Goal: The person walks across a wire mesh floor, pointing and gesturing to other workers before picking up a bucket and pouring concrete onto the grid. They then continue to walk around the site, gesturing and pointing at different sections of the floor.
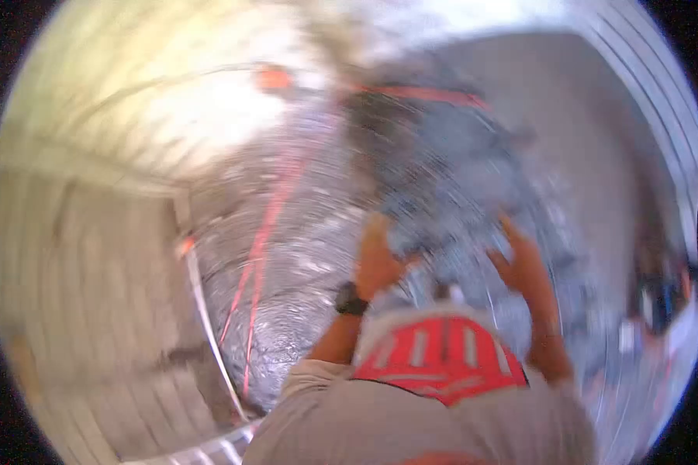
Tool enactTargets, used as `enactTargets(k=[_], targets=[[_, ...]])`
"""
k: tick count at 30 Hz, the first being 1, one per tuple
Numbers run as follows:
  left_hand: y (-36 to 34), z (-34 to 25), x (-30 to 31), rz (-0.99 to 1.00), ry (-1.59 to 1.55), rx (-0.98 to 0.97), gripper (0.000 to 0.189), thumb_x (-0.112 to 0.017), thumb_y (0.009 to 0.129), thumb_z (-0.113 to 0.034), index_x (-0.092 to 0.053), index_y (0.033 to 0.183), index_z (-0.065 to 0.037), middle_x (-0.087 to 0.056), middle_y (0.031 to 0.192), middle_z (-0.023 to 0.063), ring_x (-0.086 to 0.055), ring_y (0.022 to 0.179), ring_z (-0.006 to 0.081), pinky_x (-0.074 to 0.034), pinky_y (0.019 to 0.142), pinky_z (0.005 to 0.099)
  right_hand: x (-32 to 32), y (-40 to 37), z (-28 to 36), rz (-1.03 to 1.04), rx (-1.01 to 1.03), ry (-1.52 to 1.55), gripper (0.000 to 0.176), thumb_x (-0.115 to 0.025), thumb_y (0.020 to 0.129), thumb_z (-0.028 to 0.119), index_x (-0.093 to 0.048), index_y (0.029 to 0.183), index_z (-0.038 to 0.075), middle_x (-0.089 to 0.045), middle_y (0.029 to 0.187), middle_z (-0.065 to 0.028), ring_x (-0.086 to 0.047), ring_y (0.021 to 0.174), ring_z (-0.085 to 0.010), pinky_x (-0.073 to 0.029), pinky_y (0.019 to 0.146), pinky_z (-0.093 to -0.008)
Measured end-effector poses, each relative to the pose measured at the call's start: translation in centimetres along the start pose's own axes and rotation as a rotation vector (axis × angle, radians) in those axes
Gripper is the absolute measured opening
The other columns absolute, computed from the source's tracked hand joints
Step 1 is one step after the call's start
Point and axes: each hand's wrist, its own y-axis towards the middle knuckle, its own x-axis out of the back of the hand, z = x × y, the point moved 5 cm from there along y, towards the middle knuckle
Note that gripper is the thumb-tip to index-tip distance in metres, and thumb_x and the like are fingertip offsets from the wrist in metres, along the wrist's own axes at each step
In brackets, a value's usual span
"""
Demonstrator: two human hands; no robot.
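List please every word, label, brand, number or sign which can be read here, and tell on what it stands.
No text can be read; the picture is too blurred.
Red patch on the shirt: pale marks, no letters I can make out.
Dark wristwatch: too small and blurred.

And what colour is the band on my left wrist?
The band looks black or very dark, as the head view shows, though blurred.

Shirt [318,422]: looked like matt cloth. Sheeting [310,287]: looked crinkled and glossy, plastic or foil unclear. Boards [93,287]: appeared wooden, matt. Grey-blue ground [457,170]: looked rough, its material too blurred to tell.
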Motion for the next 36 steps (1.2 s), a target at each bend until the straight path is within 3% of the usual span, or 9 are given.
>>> enactTargets(k=[1,4,10,13,16,24,30,33,36], targets=[[-0.3,0.6,1.5,-0.079,0.12,-0.047,0.099,-0.07,0.059,-0.057,-0.033,0.126,0.008,-0.034,0.129,0.029,-0.03,0.123,0.0412,-0.023,0.103,0.0452,-0.8,0.2,-0.5,-0.017,0.047,-0.021,0.058,-0.062,0.076,0.011,-0.039,0.127,-0.001,-0.046,0.124,-0.0224,-0.045,0.116,-0.0325,-0.036,0.096,-0.0389],[-1.4,4.5,6.6,-0.265,0.234,0.064,0.104,-0.069,0.06,-0.058,-0.028,0.129,0.009,-0.032,0.131,0.0283,-0.029,0.124,0.04,-0.022,0.104,0.0447,-2.7,1.3,0.1,0.016,0.237,-0.124,0.054,-0.058,0.081,0.02,-0.039,0.126,-0.003,-0.048,0.121,-0.023,-0.047,0.111,-0.0364,-0.036,0.094,-0.0392],[-5.7,6.3,18.4,-0.429,0.42,0.295,0.104,-0.068,0.062,-0.056,-0.024,0.13,0.01,-0.029,0.133,0.0279,-0.028,0.125,0.0393,-0.023,0.104,0.0447,-4.8,4.3,5.3,0.159,0.265,-0.11,0.054,-0.059,0.079,0.021,-0.042,0.125,0.001,-0.061,0.09,-0.0208,-0.059,0.08,-0.0355,-0.047,0.071,-0.0407],[-9.5,8.3,20.7,-0.506,0.491,0.364,0.105,-0.069,0.062,-0.055,-0.024,0.131,0.01,-0.028,0.134,0.0278,-0.027,0.126,0.0388,-0.023,0.104,0.0442,-6.2,4.9,6.9,0.228,0.24,0.076,0.052,-0.058,0.079,0.021,-0.043,0.125,0.002,-0.061,0.083,-0.0193,-0.059,0.076,-0.0354,-0.047,0.067,-0.0404],[-12.1,9.2,22.9,-0.548,0.486,0.537,0.105,-0.069,0.062,-0.057,-0.025,0.13,0.01,-0.024,0.136,0.0295,-0.024,0.127,0.0405,-0.025,0.104,0.043,-8.3,6.1,6.6,0.169,0.414,0.046,0.052,-0.059,0.078,0.02,-0.043,0.124,0.001,-0.061,0.077,-0.0164,-0.059,0.071,-0.034,-0.046,0.063,-0.0389],[-14.2,8.5,24.6,-0.641,0.572,0.53,0.104,-0.07,0.06,-0.058,-0.03,0.128,0.01,-0.03,0.133,0.028,-0.028,0.126,0.0373,-0.026,0.103,0.0424,-10.2,5.9,6.0,0.309,0.325,0.003,0.058,-0.061,0.076,0.022,-0.04,0.125,0.0,-0.06,0.081,-0.019,-0.059,0.077,-0.0356,-0.046,0.067,-0.0409],[-15.1,7.5,23.6,-0.646,0.553,0.518,0.102,-0.07,0.061,-0.056,-0.03,0.127,0.011,-0.03,0.133,0.028,-0.029,0.126,0.0372,-0.026,0.103,0.0417,-9.3,3.9,6.3,0.157,0.547,0.003,0.06,-0.063,0.076,0.024,-0.039,0.126,0.0,-0.06,0.081,-0.0196,-0.057,0.075,-0.0368,-0.046,0.067,-0.0435],[-15.7,7.2,23.6,-0.64,0.584,0.51,0.101,-0.07,0.061,-0.054,-0.03,0.128,0.011,-0.03,0.133,0.0276,-0.028,0.126,0.0363,-0.026,0.103,0.0413,-8.3,2.6,7.2,0.189,0.524,0.022,0.06,-0.063,0.076,0.025,-0.04,0.125,0.0,-0.06,0.083,-0.0201,-0.057,0.076,-0.0372,-0.045,0.068,-0.0437],[-16.3,5.7,23.7,-0.648,0.557,0.541,0.101,-0.071,0.061,-0.053,-0.03,0.127,0.011,-0.03,0.133,0.0273,-0.029,0.126,0.0356,-0.026,0.103,0.0411,-6.7,1.2,8.9,0.362,0.3,-0.012,0.059,-0.062,0.077,0.025,-0.04,0.125,-0.001,-0.06,0.084,-0.0208,-0.057,0.076,-0.0377,-0.045,0.067,-0.0438]])
